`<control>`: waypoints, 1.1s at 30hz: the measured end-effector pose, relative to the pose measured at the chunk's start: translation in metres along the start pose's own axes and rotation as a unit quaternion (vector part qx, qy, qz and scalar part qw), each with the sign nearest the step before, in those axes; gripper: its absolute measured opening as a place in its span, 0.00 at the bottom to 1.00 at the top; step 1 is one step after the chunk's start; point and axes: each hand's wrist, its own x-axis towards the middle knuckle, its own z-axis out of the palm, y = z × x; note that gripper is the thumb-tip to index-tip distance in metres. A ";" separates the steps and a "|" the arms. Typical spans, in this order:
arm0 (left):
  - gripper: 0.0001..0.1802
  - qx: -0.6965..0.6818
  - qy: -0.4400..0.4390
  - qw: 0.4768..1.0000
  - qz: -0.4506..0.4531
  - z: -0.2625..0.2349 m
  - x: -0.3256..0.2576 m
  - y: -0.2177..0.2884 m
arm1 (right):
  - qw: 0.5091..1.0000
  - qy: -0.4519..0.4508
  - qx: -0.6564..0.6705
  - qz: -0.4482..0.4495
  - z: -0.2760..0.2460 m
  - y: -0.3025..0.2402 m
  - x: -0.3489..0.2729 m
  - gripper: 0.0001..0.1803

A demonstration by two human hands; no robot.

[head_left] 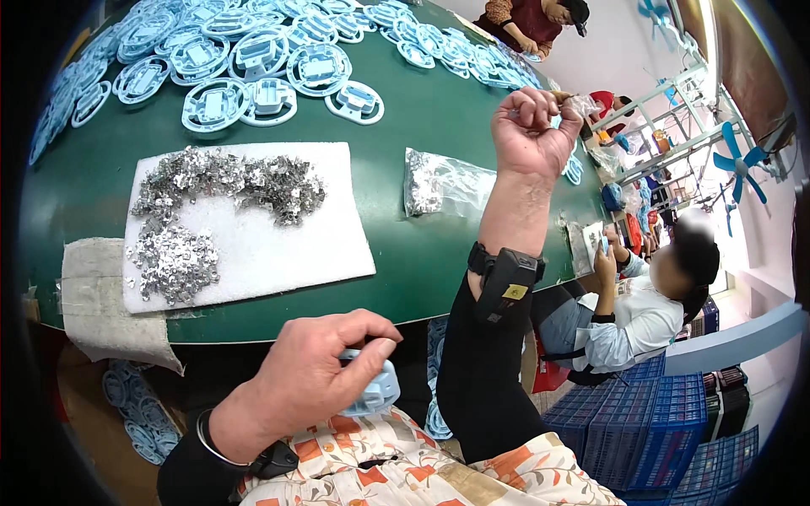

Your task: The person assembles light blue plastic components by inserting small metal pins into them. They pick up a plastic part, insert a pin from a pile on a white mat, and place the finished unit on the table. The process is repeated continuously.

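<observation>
My left hand (316, 375) is low over my lap, closed around a light blue plastic part (375, 390). My right hand (531, 131) is raised above the green table (422, 270), its fingers pinched together on a small metal piece (561, 97) that I can barely make out. A white foam pad (278, 244) lies on the table with heaps of small shiny metal clips (215, 190). Beside it sits a clear bag of more clips (443, 181), just left of my right forearm.
Many light blue oval plastic parts (253, 59) cover the far table. More blue parts lie in a box (139, 409) below the left table edge. A seated person (650, 295) is at the right, another person (531, 21) at the far end. Blue crates (650, 413) stand on the floor.
</observation>
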 end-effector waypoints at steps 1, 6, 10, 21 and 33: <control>0.09 0.042 0.014 0.998 0.035 0.006 0.004 -0.004 | 1.000 0.019 0.001 0.007 -0.011 0.014 0.006 0.12; 0.13 0.069 0.006 0.993 0.093 0.031 0.026 -0.001 | 0.998 0.064 -0.021 -0.004 -0.020 0.027 0.001 0.11; 0.14 0.074 -0.010 0.997 0.025 0.030 0.035 -0.012 | 0.997 0.069 -0.028 0.016 -0.036 0.046 0.002 0.08; 0.14 0.095 -0.038 0.991 0.084 0.028 0.042 -0.020 | 0.998 0.055 -0.006 0.034 -0.033 0.048 -0.020 0.05; 0.07 0.189 0.055 0.980 0.040 0.016 0.033 -0.034 | 0.996 0.040 -0.018 0.074 -0.043 0.070 -0.026 0.04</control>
